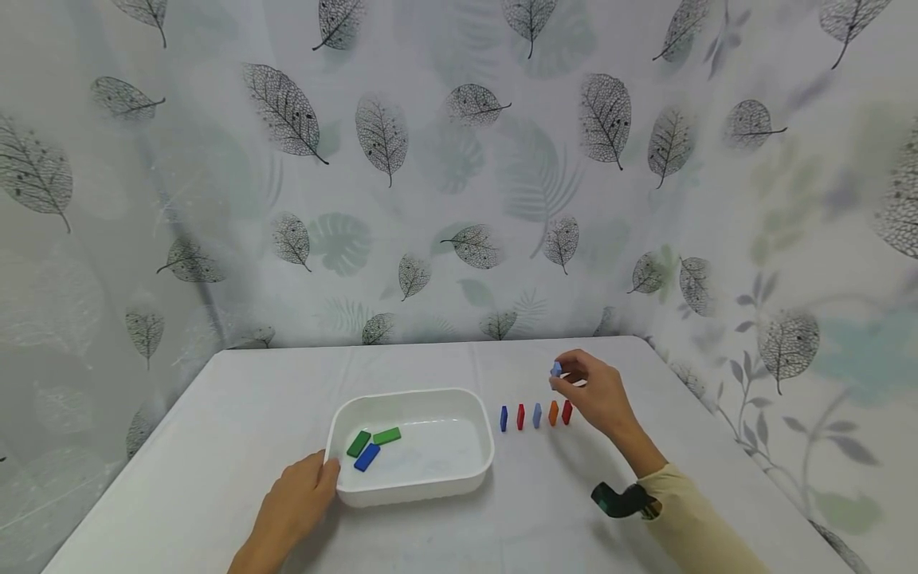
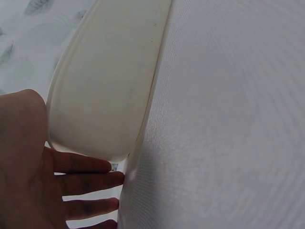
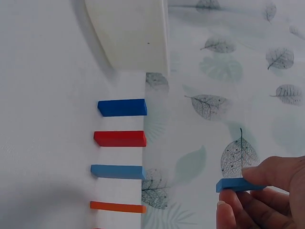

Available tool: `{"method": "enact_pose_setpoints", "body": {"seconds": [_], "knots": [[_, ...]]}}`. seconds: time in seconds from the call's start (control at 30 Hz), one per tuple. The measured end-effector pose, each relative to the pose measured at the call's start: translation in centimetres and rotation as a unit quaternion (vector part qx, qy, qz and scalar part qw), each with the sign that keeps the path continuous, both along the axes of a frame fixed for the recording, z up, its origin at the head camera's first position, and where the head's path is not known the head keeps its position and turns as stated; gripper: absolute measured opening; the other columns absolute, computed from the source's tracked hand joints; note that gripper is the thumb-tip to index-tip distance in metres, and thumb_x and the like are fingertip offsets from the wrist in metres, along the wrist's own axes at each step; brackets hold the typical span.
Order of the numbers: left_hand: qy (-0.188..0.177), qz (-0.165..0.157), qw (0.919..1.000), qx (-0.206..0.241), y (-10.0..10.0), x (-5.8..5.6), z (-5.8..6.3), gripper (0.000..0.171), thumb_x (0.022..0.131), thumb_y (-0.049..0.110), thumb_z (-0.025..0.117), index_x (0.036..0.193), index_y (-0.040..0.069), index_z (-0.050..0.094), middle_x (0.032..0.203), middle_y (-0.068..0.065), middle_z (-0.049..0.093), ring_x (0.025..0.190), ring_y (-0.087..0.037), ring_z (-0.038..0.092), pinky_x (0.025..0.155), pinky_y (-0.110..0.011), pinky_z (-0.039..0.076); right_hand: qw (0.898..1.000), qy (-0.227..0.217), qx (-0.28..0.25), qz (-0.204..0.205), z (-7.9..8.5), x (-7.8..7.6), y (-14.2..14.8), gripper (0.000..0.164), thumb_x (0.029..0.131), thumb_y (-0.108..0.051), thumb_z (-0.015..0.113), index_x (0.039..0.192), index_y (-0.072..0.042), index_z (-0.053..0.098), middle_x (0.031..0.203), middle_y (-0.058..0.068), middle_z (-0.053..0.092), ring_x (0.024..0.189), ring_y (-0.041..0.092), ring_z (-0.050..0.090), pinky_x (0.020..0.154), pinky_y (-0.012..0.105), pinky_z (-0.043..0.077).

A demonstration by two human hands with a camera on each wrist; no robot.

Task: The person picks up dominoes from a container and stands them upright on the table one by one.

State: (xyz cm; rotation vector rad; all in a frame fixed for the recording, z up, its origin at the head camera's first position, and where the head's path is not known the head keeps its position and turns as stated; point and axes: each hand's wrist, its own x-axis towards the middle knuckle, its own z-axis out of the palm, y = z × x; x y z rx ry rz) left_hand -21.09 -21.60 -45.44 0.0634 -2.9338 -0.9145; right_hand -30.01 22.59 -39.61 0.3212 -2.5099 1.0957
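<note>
My right hand is raised above the table, pinching a small light blue block between thumb and fingers. Under it to the left, several thin blocks stand upright in a spaced row: a dark blue block, a red block, a light blue block, an orange block and another red block. My left hand touches the near left corner of a white tray, its fingers straight in the left wrist view. In the tray lie two green blocks and a blue block.
The white-covered table holds the tray left of the row. A leaf-patterned curtain hangs behind the table and along its sides. A dark device is strapped at the right wrist.
</note>
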Motion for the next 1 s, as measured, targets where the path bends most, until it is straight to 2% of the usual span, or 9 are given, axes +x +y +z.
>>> {"method": "enact_pose_setpoints", "body": {"seconds": [0.17, 0.4, 0.7, 1.0], "knots": [[-0.002, -0.001, 1.0, 0.01, 0.1, 0.0, 0.0, 0.04, 0.108, 0.028, 0.046, 0.121, -0.003, 0.068, 0.102, -0.01, 0.071, 0.078, -0.022, 0.056, 0.066, -0.043, 0.05, 1.0, 0.004, 0.005, -0.012, -0.4, -0.1, 1.0, 0.031, 0.093, -0.008, 0.077, 0.121, -0.004, 0.067, 0.105, 0.009, 0.075, 0.092, 0.026, 0.07, 0.077, 0.04, 0.056], [0.004, -0.005, 0.9999, 0.012, 0.3, 0.1, 0.2, 0.039, 0.108, 0.026, 0.047, 0.121, -0.004, 0.068, 0.107, -0.013, 0.072, 0.08, -0.023, 0.057, 0.071, -0.046, 0.051, 0.999, 0.009, 0.016, -0.026, -1.3, -0.5, 2.4, 0.029, 0.092, -0.008, 0.078, 0.119, -0.002, 0.067, 0.104, 0.01, 0.075, 0.091, 0.027, 0.071, 0.077, 0.043, 0.055], [-0.009, 0.0, 0.9998, 0.017, 0.1, 0.1, 0.3, 0.039, 0.108, 0.027, 0.046, 0.119, -0.005, 0.067, 0.089, -0.005, 0.065, 0.076, -0.022, 0.055, 0.062, -0.038, 0.044, 0.999, -0.002, 0.023, -0.026, -2.6, -0.9, 3.5, 0.029, 0.092, -0.006, 0.077, 0.118, 0.0, 0.067, 0.103, 0.012, 0.075, 0.09, 0.03, 0.071, 0.077, 0.045, 0.056], [-0.019, 0.001, 0.9997, 0.013, 0.2, -0.1, 0.1, 0.045, 0.108, 0.028, 0.045, 0.128, -0.008, 0.064, 0.102, -0.011, 0.07, 0.079, -0.022, 0.056, 0.064, -0.04, 0.047, 0.998, -0.043, 0.025, -0.033, -4.0, -1.2, 4.3, 0.027, 0.092, -0.004, 0.077, 0.117, 0.001, 0.067, 0.099, 0.01, 0.074, 0.088, 0.027, 0.069, 0.079, 0.043, 0.056]]}}
